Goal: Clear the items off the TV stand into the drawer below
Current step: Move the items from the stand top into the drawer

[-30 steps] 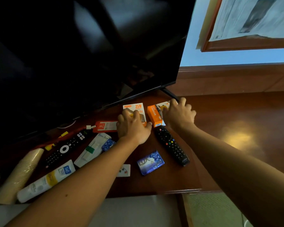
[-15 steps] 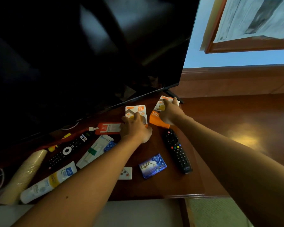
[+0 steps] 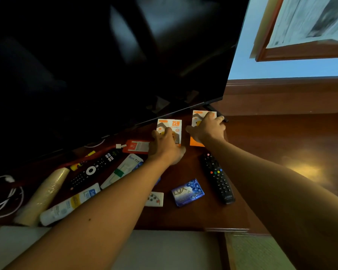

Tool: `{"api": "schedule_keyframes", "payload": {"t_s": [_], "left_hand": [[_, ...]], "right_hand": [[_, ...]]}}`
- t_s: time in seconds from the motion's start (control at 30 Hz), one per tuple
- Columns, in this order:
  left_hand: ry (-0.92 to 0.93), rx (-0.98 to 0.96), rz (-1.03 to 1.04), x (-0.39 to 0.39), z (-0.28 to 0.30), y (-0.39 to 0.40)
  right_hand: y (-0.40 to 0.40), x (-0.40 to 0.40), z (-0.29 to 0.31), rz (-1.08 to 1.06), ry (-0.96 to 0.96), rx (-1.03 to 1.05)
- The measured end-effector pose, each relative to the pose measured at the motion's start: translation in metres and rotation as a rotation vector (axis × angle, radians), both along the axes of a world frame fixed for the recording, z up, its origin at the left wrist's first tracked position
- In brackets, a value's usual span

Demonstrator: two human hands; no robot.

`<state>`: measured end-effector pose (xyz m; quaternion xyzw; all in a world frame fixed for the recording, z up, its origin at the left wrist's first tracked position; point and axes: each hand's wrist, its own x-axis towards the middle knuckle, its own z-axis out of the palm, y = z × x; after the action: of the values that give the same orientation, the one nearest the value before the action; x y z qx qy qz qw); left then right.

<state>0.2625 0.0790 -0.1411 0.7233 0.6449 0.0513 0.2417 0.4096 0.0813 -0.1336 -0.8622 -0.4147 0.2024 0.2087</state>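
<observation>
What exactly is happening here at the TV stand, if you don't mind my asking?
A person is clearing the TV stand. The left hand grips the 25W charger box; the right hand grips a second orange charger box. Two remotes, a Lux soap bar and tubes lie on top.

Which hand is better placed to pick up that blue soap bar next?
Probably the left. Both hands are busy: the left hand grips the 25W charger box, the right hand grips the orange box. The blue soap bar lies closer to the left forearm, nearer that hand.
</observation>
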Motion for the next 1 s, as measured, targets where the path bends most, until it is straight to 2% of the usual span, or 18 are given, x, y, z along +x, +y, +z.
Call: {"api": "schedule_keyframes", "payload": {"t_s": [0.17, 0.43, 0.6, 0.77, 1.0], "left_hand": [[-0.051, 0.072, 0.013, -0.014, 0.018, -0.022], [-0.071, 0.171, 0.002, -0.052, 0.045, -0.089], [-0.144, 0.141, -0.055, -0.090, 0.059, -0.142], [-0.169, 0.141, -0.123, -0.134, 0.050, -0.207], [-0.183, 0.036, -0.183, -0.184, 0.005, -0.285]], "right_hand": [[-0.029, -0.005, 0.019, 0.034, 0.058, 0.095], [-0.128, -0.045, 0.055, 0.077, 0.079, 0.170], [-0.192, -0.084, 0.068, 0.050, 0.077, 0.200], [-0.259, -0.129, 0.060, 0.005, 0.063, 0.168], [-0.341, -0.174, 0.033, -0.016, 0.071, 0.074]]}}
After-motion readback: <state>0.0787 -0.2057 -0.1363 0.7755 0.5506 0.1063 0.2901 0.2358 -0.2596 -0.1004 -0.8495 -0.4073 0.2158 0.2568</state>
